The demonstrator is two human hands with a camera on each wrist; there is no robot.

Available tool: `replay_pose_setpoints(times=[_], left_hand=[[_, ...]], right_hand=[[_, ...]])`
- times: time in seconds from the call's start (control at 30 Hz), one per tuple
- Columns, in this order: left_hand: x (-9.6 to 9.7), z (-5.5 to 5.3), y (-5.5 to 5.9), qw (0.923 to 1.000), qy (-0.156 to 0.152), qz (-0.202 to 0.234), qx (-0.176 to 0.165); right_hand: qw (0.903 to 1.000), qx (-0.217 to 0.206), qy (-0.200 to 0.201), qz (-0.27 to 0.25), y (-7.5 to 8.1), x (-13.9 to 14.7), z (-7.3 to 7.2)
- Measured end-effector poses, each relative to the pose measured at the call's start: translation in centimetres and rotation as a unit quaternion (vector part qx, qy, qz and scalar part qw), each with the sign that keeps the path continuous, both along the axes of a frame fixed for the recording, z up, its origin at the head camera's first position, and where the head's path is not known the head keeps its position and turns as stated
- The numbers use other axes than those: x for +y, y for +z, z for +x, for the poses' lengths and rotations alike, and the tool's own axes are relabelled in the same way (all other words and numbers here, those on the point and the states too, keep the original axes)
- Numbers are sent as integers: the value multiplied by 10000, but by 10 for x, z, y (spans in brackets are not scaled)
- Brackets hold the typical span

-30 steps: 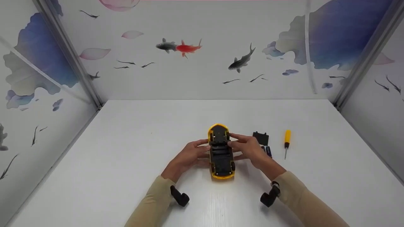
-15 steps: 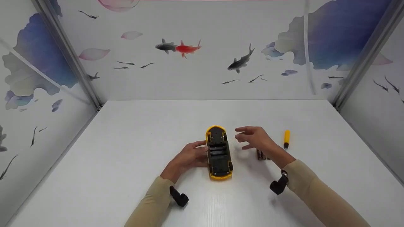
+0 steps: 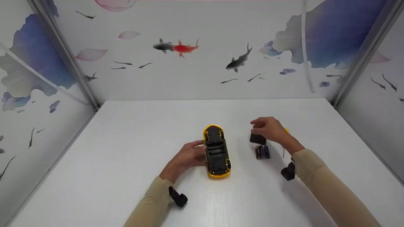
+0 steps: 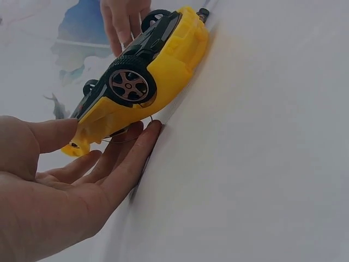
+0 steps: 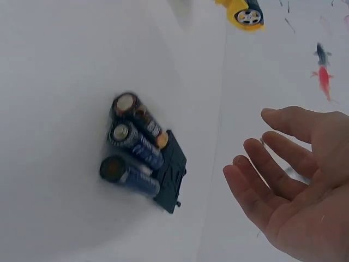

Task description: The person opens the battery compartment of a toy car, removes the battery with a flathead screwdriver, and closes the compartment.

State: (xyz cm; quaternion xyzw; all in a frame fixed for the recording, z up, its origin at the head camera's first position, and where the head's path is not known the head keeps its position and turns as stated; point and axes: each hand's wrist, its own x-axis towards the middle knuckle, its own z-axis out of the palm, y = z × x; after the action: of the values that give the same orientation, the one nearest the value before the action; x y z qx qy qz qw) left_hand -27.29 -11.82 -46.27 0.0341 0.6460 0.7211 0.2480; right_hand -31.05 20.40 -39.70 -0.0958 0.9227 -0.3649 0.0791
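Note:
A yellow toy car (image 3: pixel 217 159) lies upside down, its black underside and uncovered battery compartment facing up. My left hand (image 3: pixel 188 154) holds it by the left side, the thumb (image 4: pixel 54 135) on the car's edge and the fingers (image 4: pixel 126 169) curled beneath the body. Over a black battery cover (image 3: pixel 257 139) hovers my right hand (image 3: pixel 272 130), which holds nothing; its fingers are relaxed and slightly bent in the right wrist view. Three batteries (image 5: pixel 136 146) lie side by side against the near edge of that cover.
A screwdriver with a yellow handle (image 3: pixel 287 130) lies right of the cover, partly hidden behind the right forearm. Painted panels surround the white table (image 3: pixel 142 142) at the back and both sides.
My right hand has let go of the car and moved right, over the battery cover. The left hand keeps its hold; the car has shifted slightly left in view.

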Motion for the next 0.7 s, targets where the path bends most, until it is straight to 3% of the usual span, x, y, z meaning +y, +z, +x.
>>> replay_pose_setpoints(times=[0.37,0.7], left_hand=[[1,1,0,9999,37,-122,-91],[1,0,0,9999,58,-154,-33]], right_hand=[[9969,-13,252,747,-19,29,-10],[9924,-382,48,1170,-26,37,-14]])
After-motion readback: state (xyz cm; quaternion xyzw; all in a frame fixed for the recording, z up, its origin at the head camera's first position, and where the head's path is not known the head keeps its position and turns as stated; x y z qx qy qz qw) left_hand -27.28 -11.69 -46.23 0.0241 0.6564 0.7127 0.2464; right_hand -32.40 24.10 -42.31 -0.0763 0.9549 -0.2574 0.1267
